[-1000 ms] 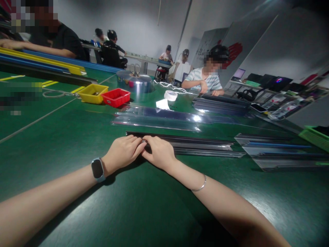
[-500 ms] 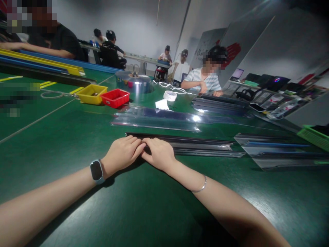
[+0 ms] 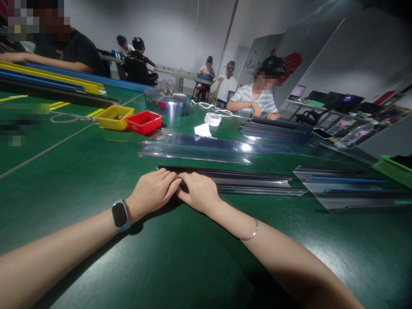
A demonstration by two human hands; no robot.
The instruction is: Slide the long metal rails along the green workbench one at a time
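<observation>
- Yellow bin (image 3: pixel 115 120): beyond the left hand, to its left.
- Red bin (image 3: pixel 143 123): just beside the yellow one.
- Left hand (image 3: pixel 152 189): fingers curled, grasping black profile (image 3: pixel 254 179).
- Clear strips (image 3: pixel 199 153): beyond both hands.
- Right hand (image 3: pixel 200 192): beside the left, grasping the same piece.
- Black profile: under both hands, extending rightward.
- Grey profiles (image 3: pixel 341 199): well right of the right hand.

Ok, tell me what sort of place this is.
Probably a small assembly workshop: long dark strips lie on a green worktable, a yellow bin and a red bin stand on it, and other people sit beyond.
</observation>
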